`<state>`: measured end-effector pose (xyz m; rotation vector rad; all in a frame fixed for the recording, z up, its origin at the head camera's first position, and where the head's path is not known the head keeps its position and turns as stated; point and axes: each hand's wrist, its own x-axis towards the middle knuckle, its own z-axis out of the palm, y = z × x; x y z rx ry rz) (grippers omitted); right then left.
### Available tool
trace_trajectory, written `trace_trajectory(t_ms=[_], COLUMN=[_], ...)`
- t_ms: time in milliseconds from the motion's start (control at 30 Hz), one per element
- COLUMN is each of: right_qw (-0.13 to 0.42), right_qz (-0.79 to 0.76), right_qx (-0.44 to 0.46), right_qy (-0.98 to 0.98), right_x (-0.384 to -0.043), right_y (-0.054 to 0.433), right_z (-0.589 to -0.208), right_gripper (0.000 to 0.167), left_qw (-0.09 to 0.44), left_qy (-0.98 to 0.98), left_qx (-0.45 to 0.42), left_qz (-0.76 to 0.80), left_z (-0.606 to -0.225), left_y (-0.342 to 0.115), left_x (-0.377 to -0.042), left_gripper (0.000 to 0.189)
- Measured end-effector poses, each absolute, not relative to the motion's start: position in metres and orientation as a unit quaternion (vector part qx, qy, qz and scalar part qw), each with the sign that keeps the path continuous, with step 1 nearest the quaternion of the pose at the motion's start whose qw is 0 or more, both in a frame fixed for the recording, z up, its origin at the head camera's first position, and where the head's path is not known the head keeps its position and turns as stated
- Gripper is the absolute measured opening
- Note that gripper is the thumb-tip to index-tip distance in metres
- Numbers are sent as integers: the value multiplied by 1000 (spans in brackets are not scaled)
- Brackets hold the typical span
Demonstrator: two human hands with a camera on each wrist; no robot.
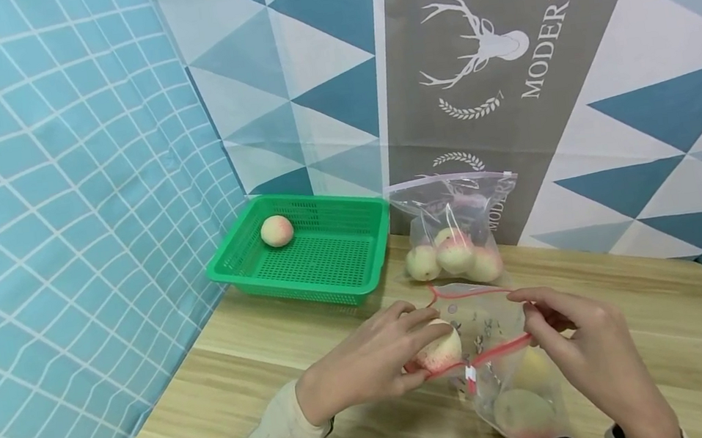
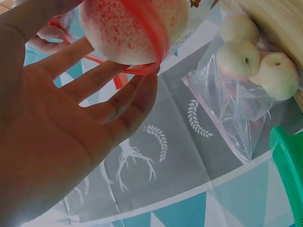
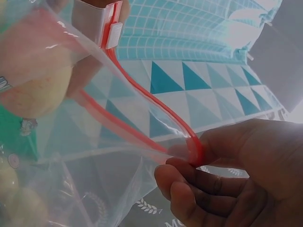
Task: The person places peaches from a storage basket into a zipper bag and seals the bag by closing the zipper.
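My left hand (image 1: pixel 376 360) holds a pale pink-speckled peach (image 1: pixel 442 351) at the mouth of a clear zip bag with a red seal (image 1: pixel 501 351). In the left wrist view, part of the red seal lies across that peach (image 2: pixel 118 33). At the other end of the mouth, my right hand (image 1: pixel 597 346) pinches the bag's edge between thumb and fingers. The right wrist view shows the red seal strips (image 3: pixel 156 111) spread apart, with a white slider (image 3: pixel 113 35) on one of them. Lower in the bag lies another peach (image 1: pixel 524 411).
Behind the hands, a second clear zip bag (image 1: pixel 456 205) with several peaches stands against the patterned backdrop. To its left sits a green plastic basket (image 1: pixel 308 295) with one peach (image 1: pixel 276 231) inside. Blue checked cloth (image 1: pixel 57 213) borders the wooden table (image 1: pixel 248 351) on the left.
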<state>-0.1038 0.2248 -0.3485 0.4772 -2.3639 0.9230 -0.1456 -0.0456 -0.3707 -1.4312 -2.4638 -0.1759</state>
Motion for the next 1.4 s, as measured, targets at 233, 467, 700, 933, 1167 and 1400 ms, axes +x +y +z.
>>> trace_trajectory(t_ms=[233, 467, 700, 933, 1167, 1400], right_qw=[282, 291, 296, 301, 311, 303], right_qz=[342, 339, 332, 327, 322, 324], right_qx=[178, 178, 173, 169, 173, 165], right_qy=[-878, -877, -879, -880, -877, -881], right_x=[-103, -103, -101, -102, -103, -102], right_y=[225, 226, 227, 228, 230, 228], right_z=[-348, -347, -345, -344, -343, -343], right_gripper=[33, 32, 31, 29, 30, 29], left_qw=[132, 138, 122, 117, 156, 199], left_qy=[-858, -856, -856, -856, -836, -815], left_qx=[-495, -497, -500, -503, -522, -527], left_qz=[-36, -37, -54, -29, -68, -135], left_z=[-371, -372, -371, -375, -377, -377], left_y=[-43, -42, -40, -37, -38, -46], left_x=[-145, -143, -141, -139, -139, -140], left_gripper=[57, 58, 66, 69, 25, 16])
